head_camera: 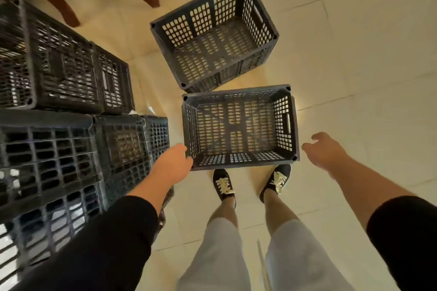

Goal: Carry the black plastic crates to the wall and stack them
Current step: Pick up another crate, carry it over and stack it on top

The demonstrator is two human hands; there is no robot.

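Just two open crates (238,125) between two hands (173,163).

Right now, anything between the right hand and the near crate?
Nothing: in the head view only bare tiled floor separates the right hand from the near crate.

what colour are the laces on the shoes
Pale cream laces on black shoes, clearest in the head view.

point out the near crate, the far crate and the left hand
near crate (238,129): head view, on its slotted floor
far crate (214,40): head view, on its slotted floor
left hand (173,160): head view, on the back of the hand
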